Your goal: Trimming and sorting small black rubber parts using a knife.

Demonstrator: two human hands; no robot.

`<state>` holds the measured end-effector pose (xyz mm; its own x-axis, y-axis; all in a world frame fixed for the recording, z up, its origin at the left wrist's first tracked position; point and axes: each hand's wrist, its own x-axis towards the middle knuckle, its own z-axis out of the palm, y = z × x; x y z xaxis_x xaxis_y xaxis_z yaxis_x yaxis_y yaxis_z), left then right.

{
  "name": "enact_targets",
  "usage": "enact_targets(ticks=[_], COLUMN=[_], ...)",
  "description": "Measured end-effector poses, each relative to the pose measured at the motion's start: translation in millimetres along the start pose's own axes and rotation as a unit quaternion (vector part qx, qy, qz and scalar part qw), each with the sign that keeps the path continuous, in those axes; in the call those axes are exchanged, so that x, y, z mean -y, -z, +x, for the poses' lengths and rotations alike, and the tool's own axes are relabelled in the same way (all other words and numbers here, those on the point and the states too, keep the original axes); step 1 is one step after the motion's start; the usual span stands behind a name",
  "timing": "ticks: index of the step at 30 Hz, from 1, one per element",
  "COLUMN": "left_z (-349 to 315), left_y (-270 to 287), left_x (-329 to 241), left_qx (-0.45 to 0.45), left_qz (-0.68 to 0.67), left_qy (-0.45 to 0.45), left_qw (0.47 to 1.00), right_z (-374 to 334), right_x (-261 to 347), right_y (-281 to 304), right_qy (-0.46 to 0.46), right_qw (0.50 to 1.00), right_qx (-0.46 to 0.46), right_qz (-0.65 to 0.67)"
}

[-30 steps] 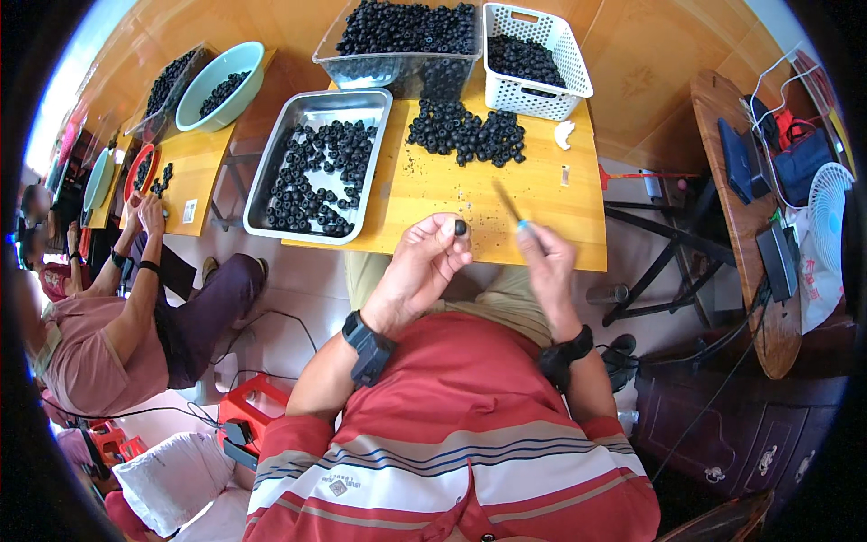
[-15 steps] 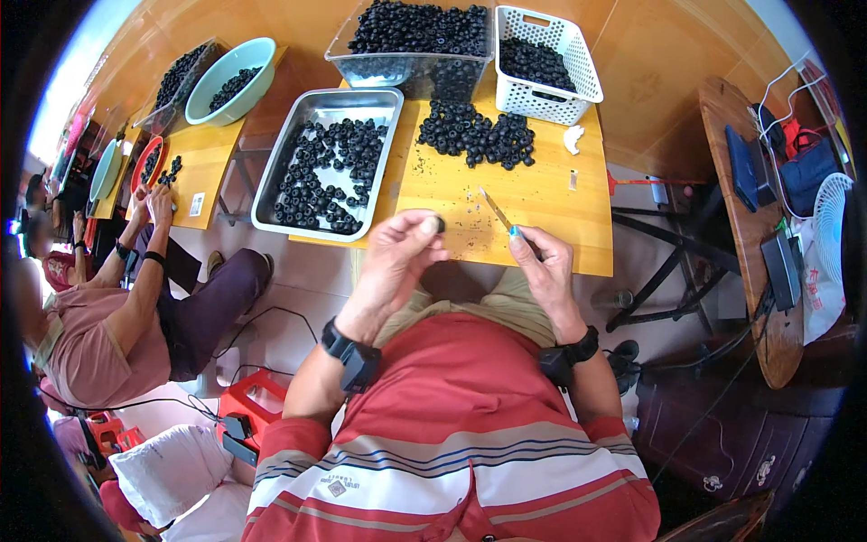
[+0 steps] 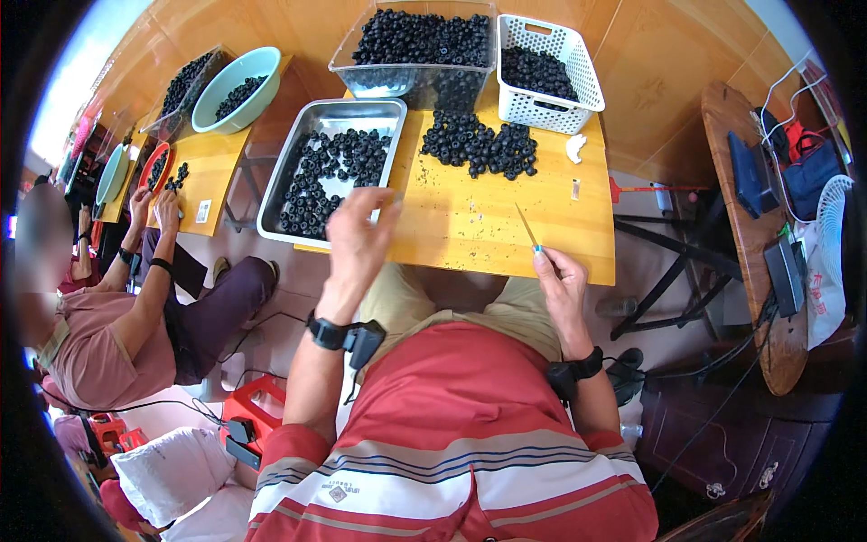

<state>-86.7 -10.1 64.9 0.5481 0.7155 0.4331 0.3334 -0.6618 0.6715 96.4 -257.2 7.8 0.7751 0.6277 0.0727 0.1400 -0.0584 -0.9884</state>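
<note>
My left hand is over the near right corner of the metal tray. Its fingers are smeared by motion, so whether anything is between them does not show. Several small black ring-shaped pieces lie in that tray. In my right hand, above the table's front edge, is a slim pointed knife, its tip aimed up and away. A bit of blue shows at the fingertips where they pinch it. Farther back on the yellow table is a loose pile of black ring-shaped pieces.
Behind the pile stand a clear bin and a white perforated basket, both holding black pieces. A crumpled white scrap lies below the basket. On the left, another person works at a second table. A wooden board stands at right.
My left hand has moved left from the table's front to the tray; the black piece it pinched is no longer visible. My right hand has shifted slightly right and nearer with the knife.
</note>
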Motion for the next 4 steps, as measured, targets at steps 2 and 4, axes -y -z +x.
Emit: enact_targets(ticks=[2, 4], left_z=[8, 14], left_y=[-28, -46], left_x=[-9, -12], left_qx=[0.022, 0.026], left_qz=[0.012, 0.003], left_qy=[-0.058, -0.05], left_qw=[0.998, 0.998], right_z=[-2, -5], right_x=[0, -1], right_y=[3, 8], right_qy=[0.006, 0.01], right_qw=[1.0, 1.0], right_qx=[-0.007, -0.01], right_qz=[0.003, 0.017])
